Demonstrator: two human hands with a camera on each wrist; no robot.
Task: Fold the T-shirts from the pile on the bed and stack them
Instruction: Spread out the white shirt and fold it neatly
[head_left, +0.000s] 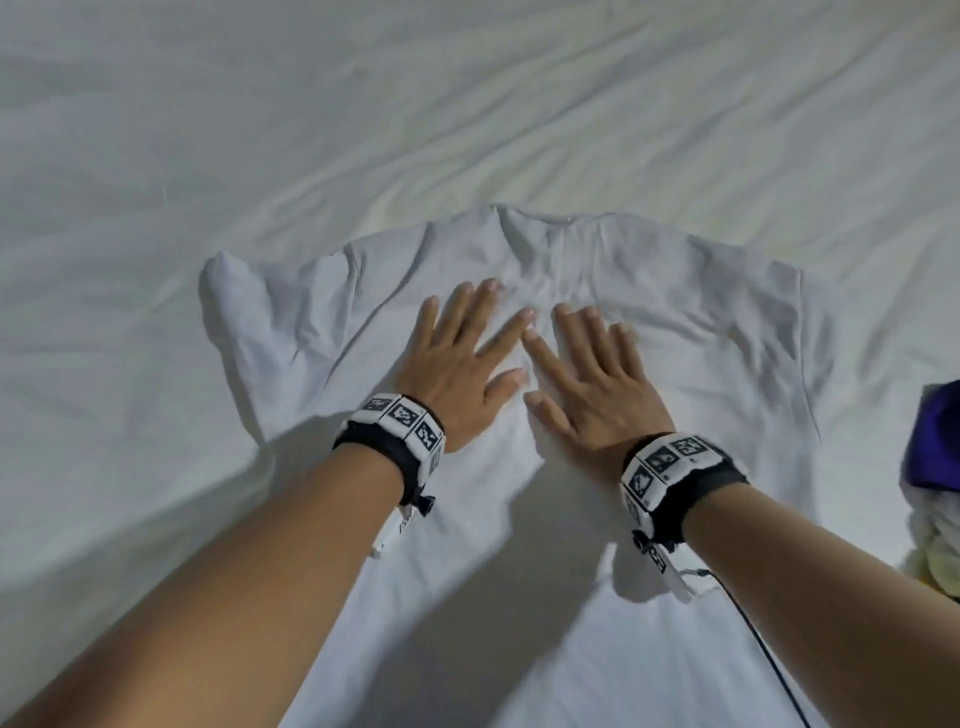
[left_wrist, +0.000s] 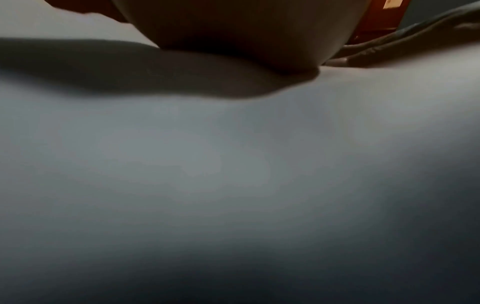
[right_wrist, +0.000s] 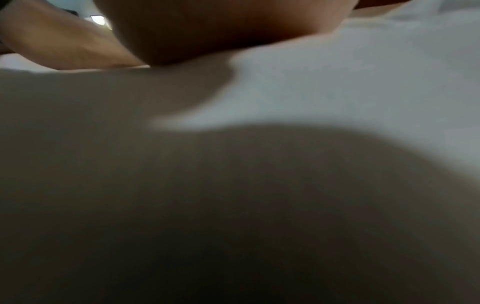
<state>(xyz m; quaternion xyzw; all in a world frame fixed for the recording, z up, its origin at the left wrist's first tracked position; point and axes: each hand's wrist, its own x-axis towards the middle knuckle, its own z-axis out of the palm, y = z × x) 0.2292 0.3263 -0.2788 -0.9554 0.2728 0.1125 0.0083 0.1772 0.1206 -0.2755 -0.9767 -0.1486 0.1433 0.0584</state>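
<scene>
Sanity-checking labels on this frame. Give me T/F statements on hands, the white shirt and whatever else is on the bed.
1. Both hands lie flat on the white T-shirt. True: left hand and right hand press it with straight fingers.
2. The left hand pinches a sleeve. False: it holds nothing.
3. The shirt is already folded in half. False: it lies spread out, collar away from the person.
4. A purple garment sits at the right edge. True.
5. The shirt lies on a wooden table. False: it lies on a white bedsheet.
</scene>
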